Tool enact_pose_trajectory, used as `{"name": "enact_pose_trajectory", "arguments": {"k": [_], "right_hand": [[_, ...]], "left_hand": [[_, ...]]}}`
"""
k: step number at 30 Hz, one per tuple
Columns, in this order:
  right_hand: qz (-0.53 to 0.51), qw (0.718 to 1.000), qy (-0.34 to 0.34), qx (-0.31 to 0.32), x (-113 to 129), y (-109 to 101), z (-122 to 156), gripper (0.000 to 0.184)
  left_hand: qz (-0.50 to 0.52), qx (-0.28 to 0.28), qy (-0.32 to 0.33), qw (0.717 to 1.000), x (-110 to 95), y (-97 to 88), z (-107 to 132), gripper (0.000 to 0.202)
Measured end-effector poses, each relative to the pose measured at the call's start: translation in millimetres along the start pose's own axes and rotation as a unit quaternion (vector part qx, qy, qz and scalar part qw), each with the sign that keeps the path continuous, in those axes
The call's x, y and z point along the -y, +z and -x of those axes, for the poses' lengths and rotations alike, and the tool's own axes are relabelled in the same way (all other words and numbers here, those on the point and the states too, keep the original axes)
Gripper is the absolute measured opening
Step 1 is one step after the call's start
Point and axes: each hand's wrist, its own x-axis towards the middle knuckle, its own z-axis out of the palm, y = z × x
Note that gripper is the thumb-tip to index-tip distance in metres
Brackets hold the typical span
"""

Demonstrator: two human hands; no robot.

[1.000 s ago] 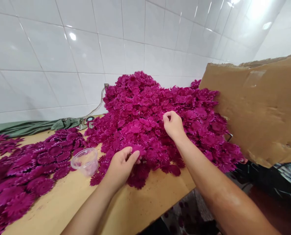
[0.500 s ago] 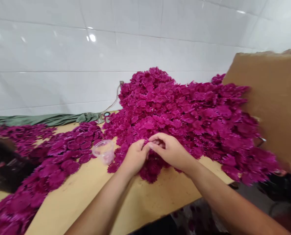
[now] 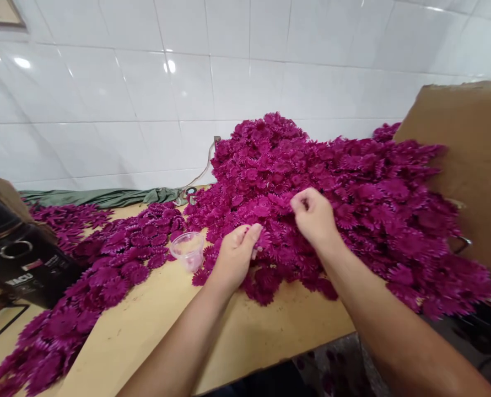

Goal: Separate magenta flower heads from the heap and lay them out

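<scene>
My left hand (image 3: 237,255) pinches a magenta flower (image 3: 264,239) between thumb and fingers, just in front of the big flower heap (image 3: 278,171). The petals have toothed edges and stick out past my fingertips. My right hand (image 3: 316,218) is raised over the heap, up and to the right of my left hand. Its fingers are curled together in a pinch, and what they hold, if anything, is hidden. Left of my left hand stands a clear plastic cup (image 3: 187,251) with something pale near its bottom.
Flatter magenta flowers (image 3: 104,270) spread in a band across the left of the tan tabletop (image 3: 154,320). A black box (image 3: 26,259) stands at far left, a cardboard panel (image 3: 464,160) at right. A green cloth (image 3: 100,197) lies along the tiled wall.
My hands have come apart. The right hand has risen away to the upper right, while the left hand keeps the flower. The view has shifted slightly left.
</scene>
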Motion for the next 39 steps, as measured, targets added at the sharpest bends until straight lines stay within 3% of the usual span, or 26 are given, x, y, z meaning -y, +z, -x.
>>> {"name": "enact_pose_trajectory", "arguments": {"k": [2,5,9,12,14,18,21,26,31,33,35,37,39], "right_hand": [[0.032,0.997,0.042,-0.052,-10.3,-8.1,-20.7,0.01],[0.082,0.996,0.016,-0.033,-12.9,-15.0,-30.0,0.008],[0.108,0.987,-0.109,0.04,13.0,-10.3,4.1,0.01],[0.063,0.978,-0.139,0.144,32.0,-1.5,36.8,0.009],[0.036,0.974,-0.116,0.191,36.1,4.9,49.0,0.009],[-0.106,0.947,0.009,0.304,31.0,14.1,50.2,0.004],[-0.174,0.925,0.053,0.334,26.5,15.0,44.7,0.004],[-0.183,0.94,0.068,0.279,22.5,15.0,45.0,0.008],[-0.114,0.975,0.049,0.186,23.0,25.6,44.4,0.008],[-0.072,0.989,0.026,0.125,18.1,25.2,32.2,0.008],[-0.031,0.999,0.022,0.021,8.4,17.5,13.4,0.009],[-0.026,0.992,0.088,-0.082,-2.2,4.2,-4.7,0.013],[-0.04,0.99,0.112,-0.075,-8.0,-8.5,-13.5,0.013]], "left_hand": [[-0.012,-0.012,0.005,1.0,-6.3,-7.0,2.9,0.034],[-0.019,0.002,-0.008,1.0,-10.9,-15.4,4.3,0.031],[-0.051,0.007,-0.025,0.998,-6.9,-15.3,2.0,0.032],[-0.076,-0.004,-0.05,0.996,-2.1,-12.3,0.4,0.035],[-0.075,-0.014,-0.066,0.995,0.4,-11.3,-0.6,0.039],[-0.051,-0.016,-0.084,0.995,2.9,-10.1,-1.4,0.047],[-0.047,0.004,-0.082,0.996,2.9,-8.9,1.4,0.051],[-0.071,0.031,-0.044,0.996,2.7,-8.3,6.3,0.042],[-0.12,0.003,-0.016,0.993,3.5,-5.6,3.4,0.03],[-0.121,-0.011,-0.007,0.993,2.0,-4.6,5.0,0.027],[-0.119,-0.008,-0.002,0.993,-0.4,-6.0,9.6,0.027],[-0.116,0.008,-0.005,0.993,-3.0,-10.4,15.2,0.027],[-0.1,0.012,-0.018,0.995,-4.9,-16.0,18.5,0.027]]}}
